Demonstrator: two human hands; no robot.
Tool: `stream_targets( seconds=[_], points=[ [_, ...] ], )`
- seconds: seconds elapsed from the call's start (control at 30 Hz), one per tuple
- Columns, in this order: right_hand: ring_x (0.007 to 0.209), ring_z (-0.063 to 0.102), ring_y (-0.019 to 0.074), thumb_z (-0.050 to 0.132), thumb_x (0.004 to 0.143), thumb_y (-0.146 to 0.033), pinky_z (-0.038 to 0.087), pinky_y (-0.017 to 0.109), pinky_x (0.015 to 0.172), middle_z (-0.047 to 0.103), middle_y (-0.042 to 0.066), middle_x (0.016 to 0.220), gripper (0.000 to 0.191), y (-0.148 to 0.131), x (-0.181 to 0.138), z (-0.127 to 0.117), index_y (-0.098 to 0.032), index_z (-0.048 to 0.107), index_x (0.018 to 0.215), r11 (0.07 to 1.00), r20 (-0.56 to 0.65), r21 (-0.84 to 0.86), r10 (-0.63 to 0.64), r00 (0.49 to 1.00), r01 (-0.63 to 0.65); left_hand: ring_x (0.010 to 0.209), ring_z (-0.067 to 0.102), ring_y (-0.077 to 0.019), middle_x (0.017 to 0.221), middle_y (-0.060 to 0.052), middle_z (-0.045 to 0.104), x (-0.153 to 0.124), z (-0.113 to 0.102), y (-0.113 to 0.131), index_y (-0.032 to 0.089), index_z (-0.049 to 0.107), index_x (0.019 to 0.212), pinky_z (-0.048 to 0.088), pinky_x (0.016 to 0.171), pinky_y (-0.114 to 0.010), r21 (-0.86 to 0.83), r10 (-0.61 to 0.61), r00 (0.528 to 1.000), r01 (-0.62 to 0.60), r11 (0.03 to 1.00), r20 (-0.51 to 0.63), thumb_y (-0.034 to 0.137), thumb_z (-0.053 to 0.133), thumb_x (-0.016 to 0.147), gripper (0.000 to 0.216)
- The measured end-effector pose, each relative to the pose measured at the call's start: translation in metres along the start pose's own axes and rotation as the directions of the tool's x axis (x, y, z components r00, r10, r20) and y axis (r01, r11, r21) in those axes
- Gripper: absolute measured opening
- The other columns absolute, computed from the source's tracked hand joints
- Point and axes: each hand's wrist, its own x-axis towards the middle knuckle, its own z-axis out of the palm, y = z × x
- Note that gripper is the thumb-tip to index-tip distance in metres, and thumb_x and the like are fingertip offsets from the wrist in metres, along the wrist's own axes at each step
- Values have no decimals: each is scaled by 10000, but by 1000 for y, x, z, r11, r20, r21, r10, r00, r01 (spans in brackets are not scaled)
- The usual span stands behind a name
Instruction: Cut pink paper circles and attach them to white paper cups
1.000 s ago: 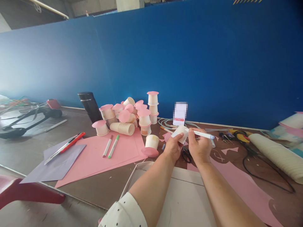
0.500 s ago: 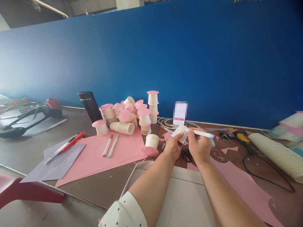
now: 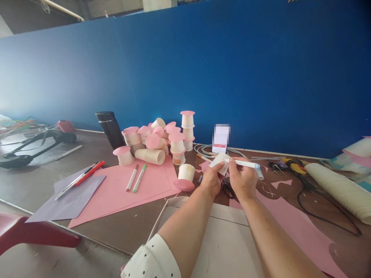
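Observation:
My left hand [image 3: 211,180] is closed around a small white paper cup [image 3: 219,161], held tilted above the table. My right hand [image 3: 242,180] pinches a white marker [image 3: 245,164] with a blue end, its tip touching the cup's side. Just left of my hands stands another paper cup [image 3: 186,172] beside a pink paper disc [image 3: 183,185]. Black scissors [image 3: 228,190] lie on the table under my hands.
A pile of paper cups with pink lids [image 3: 162,139] and a black flask [image 3: 110,129] stand behind large pink sheets [image 3: 121,189] bearing two markers [image 3: 135,178]. A red-handled knife [image 3: 82,179] lies on purple paper. A cream roll [image 3: 339,189], cables and a glue gun are at right.
My right hand and the marker have shifted slightly left along the cup. The left hand holds the cup in nearly the same place.

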Motion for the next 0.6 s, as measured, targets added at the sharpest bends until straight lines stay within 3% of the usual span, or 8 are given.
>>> stream_targets(
  seconds=[0.13,0.23,0.4,0.5,0.57,0.6],
  points=[
    [705,625,220,556,825,-383,460,327,678,685,74,749,231,-3,-1,-2,-176,657,843,999,-19,50,16,1000,-15,848,665,-169,953,-93,701,0,0,0,111,656,942,523,755,-225,-21,-10,1000,10,1000,8,67,683,679,268],
    [691,629,198,545,846,-408,476,316,663,687,78,795,262,-6,0,-3,-173,648,901,982,-49,184,60,997,-50,845,662,-160,968,-84,699,0,1,1,127,654,944,523,727,-212,-42,-17,1000,17,999,-17,67,688,676,276],
    [587,611,150,517,863,-427,499,310,619,682,61,798,351,4,7,1,-175,615,1088,871,-55,441,266,962,-215,815,654,-150,987,-86,690,-1,0,2,131,646,958,516,640,-194,-23,-40,999,39,999,-18,96,702,679,287],
    [709,653,175,589,811,-404,520,342,707,695,54,870,330,18,10,9,-198,615,1067,714,47,577,455,889,-396,813,652,-149,1005,-96,688,-2,-1,2,125,649,987,515,634,-189,-7,-55,998,55,998,43,119,700,690,301],
    [756,662,193,636,763,-437,533,344,693,696,41,891,376,24,11,14,-207,591,1057,509,240,675,533,811,-534,826,654,-153,1023,-102,687,-3,-2,2,122,650,1010,520,657,-193,6,-77,992,77,997,101,131,699,696,318],
    [741,665,202,639,752,-471,539,345,661,698,43,871,396,25,10,16,-198,592,1035,461,305,681,527,793,-568,839,655,-157,1036,-106,685,-3,-2,1,121,650,1023,524,674,-197,16,-92,987,90,996,135,136,697,700,327]
  ],
)
